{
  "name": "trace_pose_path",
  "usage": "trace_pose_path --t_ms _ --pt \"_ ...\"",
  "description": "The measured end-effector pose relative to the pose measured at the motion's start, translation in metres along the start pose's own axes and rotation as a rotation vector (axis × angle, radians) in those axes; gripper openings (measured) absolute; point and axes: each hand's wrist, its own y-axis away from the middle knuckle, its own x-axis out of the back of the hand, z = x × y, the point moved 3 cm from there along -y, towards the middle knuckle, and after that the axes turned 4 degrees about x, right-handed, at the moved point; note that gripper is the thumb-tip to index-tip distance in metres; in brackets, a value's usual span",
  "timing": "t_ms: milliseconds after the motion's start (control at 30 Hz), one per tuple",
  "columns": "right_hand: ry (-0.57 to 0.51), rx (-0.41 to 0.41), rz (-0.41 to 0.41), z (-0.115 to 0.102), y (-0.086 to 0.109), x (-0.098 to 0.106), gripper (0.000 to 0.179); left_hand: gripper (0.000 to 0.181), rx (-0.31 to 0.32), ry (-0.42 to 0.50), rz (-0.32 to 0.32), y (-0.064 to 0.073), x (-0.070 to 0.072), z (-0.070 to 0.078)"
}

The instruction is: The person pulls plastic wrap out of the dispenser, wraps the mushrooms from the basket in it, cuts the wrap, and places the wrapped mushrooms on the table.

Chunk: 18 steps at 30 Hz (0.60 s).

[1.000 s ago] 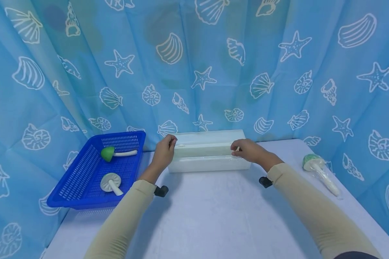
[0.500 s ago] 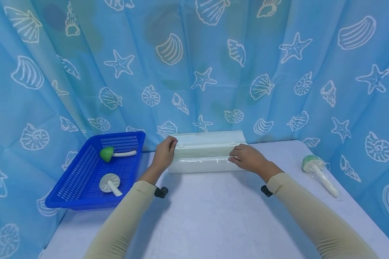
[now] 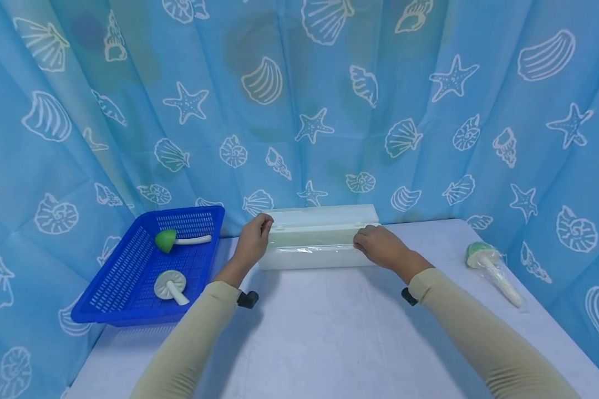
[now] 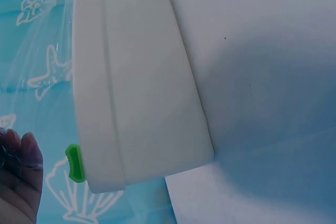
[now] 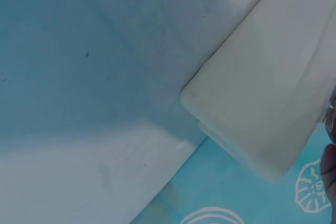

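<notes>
A long white cling film dispenser (image 3: 319,259) stands at the back of the table, its lid (image 3: 324,213) raised behind it. Clear cling film (image 4: 39,61) stretches out from the box in the left wrist view. At the box's left end my left hand (image 3: 252,241) pinches the film's edge between thumb and fingers. My right hand (image 3: 381,246) pinches the film near the right end, fingertips curled over the box's top. A small green plastic piece (image 4: 75,163) sticks out beside the dispenser's end. Only fingertips of the right hand show in the right wrist view.
A blue plastic basket (image 3: 92,299) stands on the left with two toy-like green-capped mushrooms (image 3: 167,240) in it. Another green-capped mushroom (image 3: 494,271), wrapped in clear film, lies at the right. A blue shell-patterned curtain (image 3: 314,83) hangs behind the white-covered table (image 3: 329,332).
My right hand has shifted slightly left and toward me, its fingers closing further on the film. The left hand stays at the box's left end.
</notes>
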Motion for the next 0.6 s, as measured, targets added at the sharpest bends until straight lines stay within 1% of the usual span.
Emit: trace_pose_path --t_ms 67,100,167,267,333,400,600 --pt "-0.003 -0.028 -0.032 0.000 0.001 0.003 0.011 0.021 -0.001 -0.007 0.004 0.001 0.000 0.000" --pt "-0.019 -0.032 -0.033 0.000 0.001 0.005 0.011 0.020 -0.003 -0.008 0.006 0.001 0.001 0.001" --pt "-0.060 -0.022 -0.008 0.001 0.001 0.012 0.010 0.019 -0.008 -0.006 0.014 0.002 0.003 0.002" --pt "-0.123 0.013 0.054 0.002 0.000 0.024 0.007 0.019 -0.023 0.002 0.031 0.002 0.007 0.006" --pt "-0.143 0.015 0.070 0.003 -0.001 0.032 0.007 0.020 -0.033 0.008 0.046 0.002 0.010 0.009" --pt "-0.151 -0.019 0.059 0.004 -0.002 0.039 0.009 0.021 -0.048 0.009 0.069 0.001 0.013 0.011" --pt "-0.165 -0.164 -0.055 0.005 -0.006 0.059 0.017 0.022 -0.087 0.037 0.144 -0.003 0.024 0.020"
